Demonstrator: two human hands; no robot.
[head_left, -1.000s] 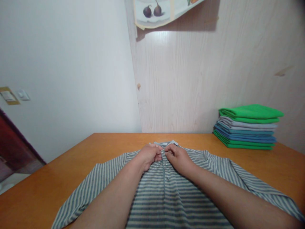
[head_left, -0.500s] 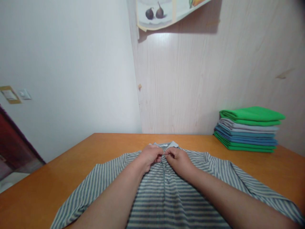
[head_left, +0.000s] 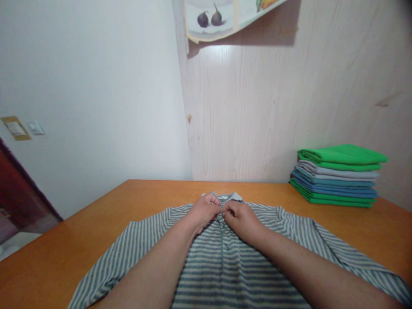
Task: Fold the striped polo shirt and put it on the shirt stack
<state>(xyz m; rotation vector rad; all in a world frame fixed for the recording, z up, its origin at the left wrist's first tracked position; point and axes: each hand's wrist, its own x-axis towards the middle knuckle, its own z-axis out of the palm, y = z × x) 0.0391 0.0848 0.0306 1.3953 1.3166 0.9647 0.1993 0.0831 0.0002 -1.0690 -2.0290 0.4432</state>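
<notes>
A grey and white striped polo shirt (head_left: pixel 206 266) lies spread front-up on the orange wooden table (head_left: pixel 96 219), collar (head_left: pixel 236 196) pointing away from me. My left hand (head_left: pixel 204 210) and my right hand (head_left: pixel 240 216) meet at the top of the button placket just below the collar. Both hands are closed in a pinch on the placket fabric, fingertips touching each other. The lower buttons show on the placket below my hands.
A stack of folded shirts (head_left: pixel 337 176), green on top, then grey, blue and green, sits at the table's back right against the pale wood-grain wall. A picture of fruit (head_left: pixel 219 17) hangs above. A light switch (head_left: pixel 35 127) is on the white wall at left.
My hands stayed pinched at the top of the placket, with only small finger movements. The view shifted slightly.
</notes>
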